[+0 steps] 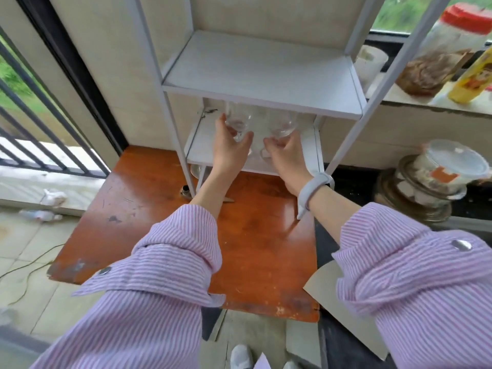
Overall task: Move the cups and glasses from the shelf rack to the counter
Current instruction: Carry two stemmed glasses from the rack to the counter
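Note:
A white metal shelf rack stands on an orange-brown table. Its upper shelf is bare. Under it, over the lower shelf, my left hand is closed around a clear glass. Beside it, my right hand grips a second clear glass. Both glasses are partly hidden by the upper shelf's front edge. A further clear glass or mug seems to stand between my hands, blurred. Both arms wear striped pink sleeves, and a pale wristband is on my right wrist.
The counter on the right holds a red-lidded jar, a yellow bottle and a white cup. Stacked containers and pot lids sit lower right. The orange table top spreads before the rack. Window bars are at left.

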Motion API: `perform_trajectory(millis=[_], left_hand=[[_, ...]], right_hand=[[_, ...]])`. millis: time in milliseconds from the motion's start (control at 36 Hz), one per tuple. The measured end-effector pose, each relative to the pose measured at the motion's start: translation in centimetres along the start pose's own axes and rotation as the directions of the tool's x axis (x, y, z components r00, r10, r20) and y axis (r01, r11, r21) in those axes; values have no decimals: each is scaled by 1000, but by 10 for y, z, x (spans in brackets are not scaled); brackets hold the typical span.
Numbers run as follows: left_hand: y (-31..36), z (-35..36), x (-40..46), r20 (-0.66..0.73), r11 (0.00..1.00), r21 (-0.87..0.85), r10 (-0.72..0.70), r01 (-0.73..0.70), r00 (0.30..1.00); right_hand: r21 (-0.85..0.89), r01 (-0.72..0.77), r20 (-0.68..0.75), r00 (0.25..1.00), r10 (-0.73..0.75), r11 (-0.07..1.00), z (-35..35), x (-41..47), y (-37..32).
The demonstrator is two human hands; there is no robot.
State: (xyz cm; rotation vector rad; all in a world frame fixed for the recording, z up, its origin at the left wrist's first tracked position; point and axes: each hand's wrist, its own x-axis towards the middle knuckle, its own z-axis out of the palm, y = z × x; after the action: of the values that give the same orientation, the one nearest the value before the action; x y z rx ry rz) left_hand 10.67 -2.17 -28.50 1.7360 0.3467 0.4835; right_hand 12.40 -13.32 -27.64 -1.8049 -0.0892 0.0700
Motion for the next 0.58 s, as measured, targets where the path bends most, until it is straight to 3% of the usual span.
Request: perform_trajectory(millis=[167,333,417,583], left_hand=[[7,-5,-30,-1,997,-10,72,-72,997],[13,-12,-85,22,994,-100,45,-43,999],[13,-5,-121,88,994,-106,44,-34,995],[15,35,-201,257,999,-28,-19,27,966]], right_hand=[[46,72,-17,997,-71,996,-9,-22,0],[145,29,-10,1000,-28,989,-32,-72,15],[206,24,44,998,-34,978,-54,-108,25],[296,-81,-25,995,93,952,-119,-188,57]])
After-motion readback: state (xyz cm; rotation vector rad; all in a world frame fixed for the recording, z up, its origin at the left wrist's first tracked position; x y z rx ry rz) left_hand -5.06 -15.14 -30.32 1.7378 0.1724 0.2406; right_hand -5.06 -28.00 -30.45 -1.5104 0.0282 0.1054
